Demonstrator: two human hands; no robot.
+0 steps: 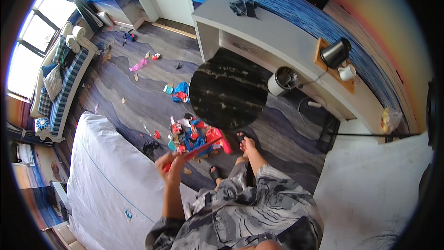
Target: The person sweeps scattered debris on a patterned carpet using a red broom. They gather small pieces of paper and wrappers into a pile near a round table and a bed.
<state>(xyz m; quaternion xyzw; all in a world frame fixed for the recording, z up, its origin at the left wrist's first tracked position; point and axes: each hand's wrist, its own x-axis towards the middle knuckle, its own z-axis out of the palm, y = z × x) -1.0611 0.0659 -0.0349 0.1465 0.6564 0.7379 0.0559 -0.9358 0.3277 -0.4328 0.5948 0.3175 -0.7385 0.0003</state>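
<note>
My left hand is closed around the red handle of what looks like a broom. The handle slants up and right to a long pink-red end low over the floor. Beside that end lies a pile of mixed litter, with red wrappers, blue plastic and black scraps. My right hand hangs low in front of me, right of the pile and over my sandaled foot. Its fingers are curled, and whether they hold anything is not clear.
A round black marble-patterned table stands just beyond the pile. Near it are a waste bin and a long white desk bearing an electric kettle. White-covered beds flank me. More litter lies towards the sofa.
</note>
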